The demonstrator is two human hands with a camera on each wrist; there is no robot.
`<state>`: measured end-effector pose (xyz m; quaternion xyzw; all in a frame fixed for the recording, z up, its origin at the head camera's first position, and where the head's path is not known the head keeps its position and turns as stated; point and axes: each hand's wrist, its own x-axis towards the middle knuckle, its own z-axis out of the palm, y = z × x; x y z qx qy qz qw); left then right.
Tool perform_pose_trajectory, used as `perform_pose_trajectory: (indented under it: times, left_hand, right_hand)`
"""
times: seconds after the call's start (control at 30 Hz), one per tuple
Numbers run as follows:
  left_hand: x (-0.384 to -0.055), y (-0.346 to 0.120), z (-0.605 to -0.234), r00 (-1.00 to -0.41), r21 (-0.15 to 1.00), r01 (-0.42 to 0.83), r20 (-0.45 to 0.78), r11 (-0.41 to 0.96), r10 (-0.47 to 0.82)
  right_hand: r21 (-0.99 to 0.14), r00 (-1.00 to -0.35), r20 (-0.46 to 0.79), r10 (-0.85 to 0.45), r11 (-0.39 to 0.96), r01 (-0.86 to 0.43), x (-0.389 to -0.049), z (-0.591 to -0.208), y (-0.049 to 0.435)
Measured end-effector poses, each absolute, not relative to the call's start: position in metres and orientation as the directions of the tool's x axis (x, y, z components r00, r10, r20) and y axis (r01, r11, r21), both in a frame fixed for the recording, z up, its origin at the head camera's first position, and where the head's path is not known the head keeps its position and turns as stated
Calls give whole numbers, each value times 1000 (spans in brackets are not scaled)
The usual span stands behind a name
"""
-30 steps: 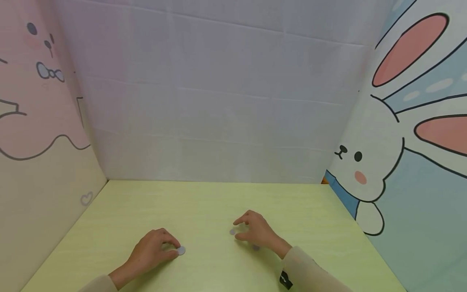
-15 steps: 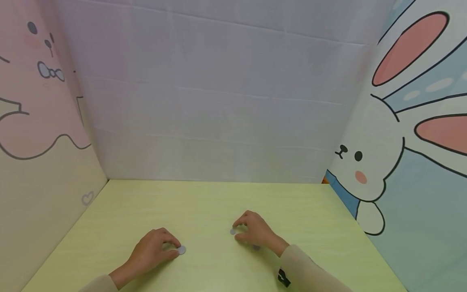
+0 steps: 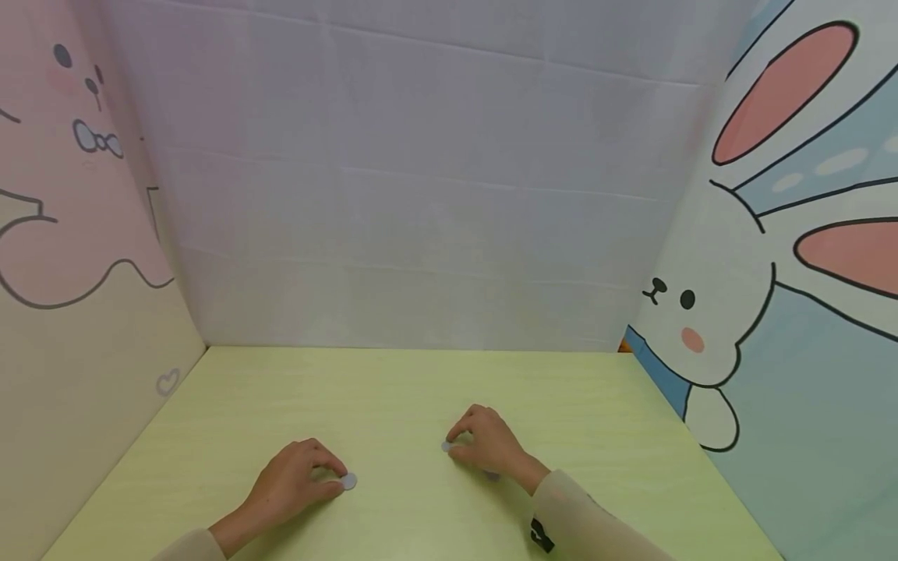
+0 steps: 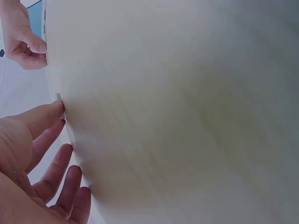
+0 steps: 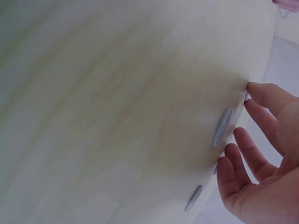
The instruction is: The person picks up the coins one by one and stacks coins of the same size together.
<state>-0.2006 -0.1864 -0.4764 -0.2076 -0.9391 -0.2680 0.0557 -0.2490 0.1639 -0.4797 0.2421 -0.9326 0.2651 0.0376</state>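
In the head view my left hand [image 3: 291, 479] pinches a flat, coin-like grey disc [image 3: 348, 481] at its edge, on the yellow table [image 3: 393, 389]. The left wrist view has that disc [image 4: 58, 97] edge-on at the thumb and index finger, other fingertips against the tabletop. Farther right, my right hand [image 3: 491, 442] has its thumb and index finger at opposite edges of a smaller-looking grey disc [image 3: 447, 446]. Under this hand another disc [image 3: 493, 474] is partly covered. The right wrist view has a grey disc [image 5: 222, 127] by the fingers and one [image 5: 193, 198] lower down.
A white cloth wall [image 3: 421, 234] stands along the table's back edge. Printed panels flank it, a pink cartoon panel [image 3: 63, 195] on the left and a rabbit panel [image 3: 722, 312] on the right. A black tag [image 3: 541, 536] hangs by the right sleeve [image 3: 589, 518].
My right thumb and index finger have closed in on the small disc, from a wider gap to its edges. The left hand and its disc stay in place.
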Motion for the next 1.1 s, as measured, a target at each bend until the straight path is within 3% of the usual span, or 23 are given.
perform_pose_trajectory:
  times: [1.1]
  left_hand:
    - [-204, -188, -489, -905, 495, 425, 219, 758, 365]
  right_hand:
    - [-484, -883, 158, -443, 744, -460, -230, -487, 145]
